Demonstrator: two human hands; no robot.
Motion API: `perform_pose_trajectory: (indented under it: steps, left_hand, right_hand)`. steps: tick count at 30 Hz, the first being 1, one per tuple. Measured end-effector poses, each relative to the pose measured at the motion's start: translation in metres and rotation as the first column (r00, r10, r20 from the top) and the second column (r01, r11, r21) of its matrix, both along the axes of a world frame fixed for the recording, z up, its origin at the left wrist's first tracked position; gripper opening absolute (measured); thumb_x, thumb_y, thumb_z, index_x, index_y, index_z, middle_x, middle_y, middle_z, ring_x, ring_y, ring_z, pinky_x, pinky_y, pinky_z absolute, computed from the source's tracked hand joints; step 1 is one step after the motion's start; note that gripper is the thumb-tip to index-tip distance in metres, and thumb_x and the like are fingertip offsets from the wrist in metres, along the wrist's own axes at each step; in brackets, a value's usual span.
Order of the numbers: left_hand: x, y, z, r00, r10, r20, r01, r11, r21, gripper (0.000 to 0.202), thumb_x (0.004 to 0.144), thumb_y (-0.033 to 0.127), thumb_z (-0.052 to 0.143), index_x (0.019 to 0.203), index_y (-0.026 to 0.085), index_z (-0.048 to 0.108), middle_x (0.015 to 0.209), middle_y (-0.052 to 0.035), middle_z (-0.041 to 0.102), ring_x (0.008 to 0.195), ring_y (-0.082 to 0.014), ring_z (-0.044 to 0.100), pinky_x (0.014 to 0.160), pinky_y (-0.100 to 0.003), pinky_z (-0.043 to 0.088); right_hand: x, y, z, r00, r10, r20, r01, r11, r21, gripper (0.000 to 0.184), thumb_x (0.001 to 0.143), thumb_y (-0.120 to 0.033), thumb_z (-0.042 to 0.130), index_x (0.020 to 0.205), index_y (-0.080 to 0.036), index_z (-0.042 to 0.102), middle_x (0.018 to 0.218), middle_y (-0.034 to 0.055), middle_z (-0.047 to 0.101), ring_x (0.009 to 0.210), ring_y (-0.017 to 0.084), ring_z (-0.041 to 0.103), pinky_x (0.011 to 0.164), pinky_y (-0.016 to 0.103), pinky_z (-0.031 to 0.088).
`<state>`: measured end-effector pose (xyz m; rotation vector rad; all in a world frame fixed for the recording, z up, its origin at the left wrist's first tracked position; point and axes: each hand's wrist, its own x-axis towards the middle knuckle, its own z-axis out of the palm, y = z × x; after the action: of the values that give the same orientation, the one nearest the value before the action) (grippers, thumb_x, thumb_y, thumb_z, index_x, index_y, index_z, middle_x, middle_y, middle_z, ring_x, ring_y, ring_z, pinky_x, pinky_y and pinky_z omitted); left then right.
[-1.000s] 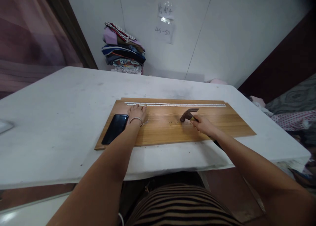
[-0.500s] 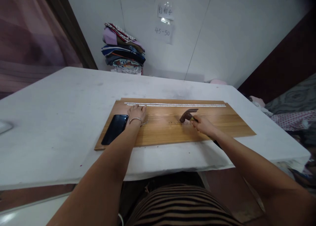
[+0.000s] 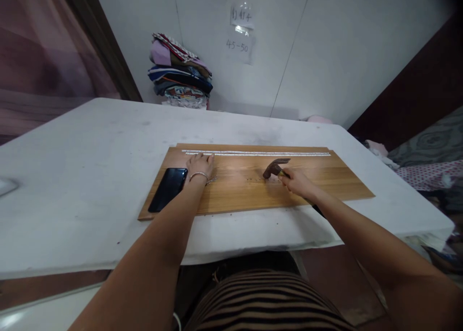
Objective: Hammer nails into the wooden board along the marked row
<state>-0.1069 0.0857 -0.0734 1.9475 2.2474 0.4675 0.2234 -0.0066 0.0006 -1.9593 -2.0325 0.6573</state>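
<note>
My right hand [image 3: 294, 181] is wrapped round the handle of a claw hammer [image 3: 272, 168], its head low over a wood-grain board [image 3: 235, 196]. Whether the head touches the board I cannot tell. A row of small nails [image 3: 255, 179] shows beside the hammer head. My left hand [image 3: 200, 165] rests on the board with its fingers stretched toward two long white marked strips [image 3: 260, 153]; nothing shows in its grasp. More nails [image 3: 211, 180] lie close to its wrist. To its left a black phone [image 3: 168, 190] lies flat on the board.
The board lies on a large white-covered table [image 3: 90, 177]. Folded cloths [image 3: 181, 73] are stacked by the wall at the back. Paper notes [image 3: 239, 44] hang on the wall. Spotted fabric [image 3: 430, 174] lies beyond the table's right edge.
</note>
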Motion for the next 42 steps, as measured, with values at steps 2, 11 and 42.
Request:
perform_pose_trajectory:
  steps: [2,11,42]
  left_hand:
    - [0.000,0.000,-0.001,1.000,0.004,0.003,-0.004,1.000,0.007,0.058,0.108,0.046,0.025,0.127,0.025,0.076,0.147,-0.0115,0.063,0.137,-0.0313,0.051,0.115,-0.045,0.036]
    - [0.000,0.000,0.001,1.000,0.003,0.004,-0.003,1.000,-0.006,0.056,0.108,0.046,0.027,0.124,0.025,0.077,0.145,-0.0112,0.065,0.136,-0.0305,0.051,0.115,-0.045,0.036]
    - [0.001,-0.001,0.002,1.000,0.006,-0.002,-0.006,1.000,0.002,0.057,0.108,0.046,0.026,0.124,0.026,0.077,0.145,-0.0109,0.065,0.137,-0.0313,0.051,0.114,-0.045,0.037]
  right_hand:
    - [-0.001,0.000,0.001,1.000,-0.020,0.014,0.020,1.000,-0.020,0.016,0.093,-0.024,0.054,0.077,-0.021,0.058,0.067,0.0035,0.063,0.064,0.017,0.058,0.061,0.027,0.039]
    - [0.001,0.000,-0.003,1.000,-0.003,-0.007,0.003,1.000,-0.016,0.015,0.091,-0.023,0.053,0.080,-0.020,0.062,0.064,0.0021,0.060,0.065,0.018,0.057,0.063,0.027,0.041]
    - [-0.002,0.000,0.003,1.000,-0.014,0.012,0.014,1.000,-0.025,0.016,0.092,-0.022,0.054,0.077,-0.021,0.060,0.064,0.0024,0.061,0.065,0.019,0.058,0.064,0.027,0.040]
